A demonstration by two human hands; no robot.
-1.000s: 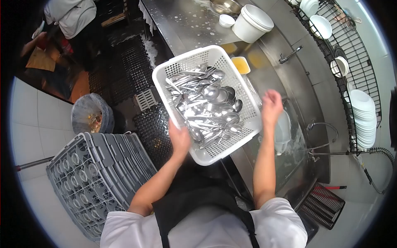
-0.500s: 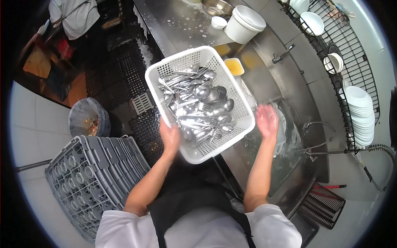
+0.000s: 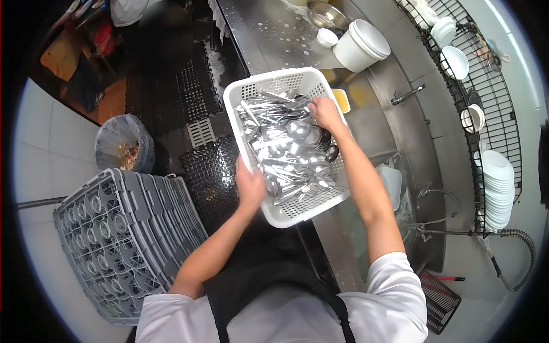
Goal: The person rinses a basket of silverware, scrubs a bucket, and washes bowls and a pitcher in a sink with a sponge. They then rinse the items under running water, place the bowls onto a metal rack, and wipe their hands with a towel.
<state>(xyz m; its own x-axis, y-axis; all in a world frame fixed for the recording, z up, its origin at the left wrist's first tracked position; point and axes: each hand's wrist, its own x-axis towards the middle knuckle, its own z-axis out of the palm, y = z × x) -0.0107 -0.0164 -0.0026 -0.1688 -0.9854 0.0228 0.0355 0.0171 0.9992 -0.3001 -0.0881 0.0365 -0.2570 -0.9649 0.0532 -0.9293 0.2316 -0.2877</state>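
A white perforated plastic basket [image 3: 310, 214] is tilted in front of me, heaped with metal spoons and forks [image 3: 286, 150]. My left hand [image 3: 250, 184] grips the basket's left wall, thumb over the rim, slightly blurred. Inside the basket, at the upper right of the pile, my right hand [image 3: 325, 112] has its fingers curled down among the cutlery. What those fingers close on is hidden. Just beyond the basket's right rim sits a square tub of yellow liquid [image 3: 341, 100], partly covered by the basket and hand.
Right of me is a metal sink with a white container [image 3: 390, 186] in it, a tap [image 3: 409, 94] and a spray hose. A wire rack [image 3: 492, 86] holds dishes. A white bucket [image 3: 361, 46] stands on the counter. Stacked glass racks [image 3: 134, 228] and a lined bin [image 3: 123, 143] are left.
My right hand has moved from open above the sink into the basket, onto the cutlery. My left hand still holds the basket. The view has shifted slightly.
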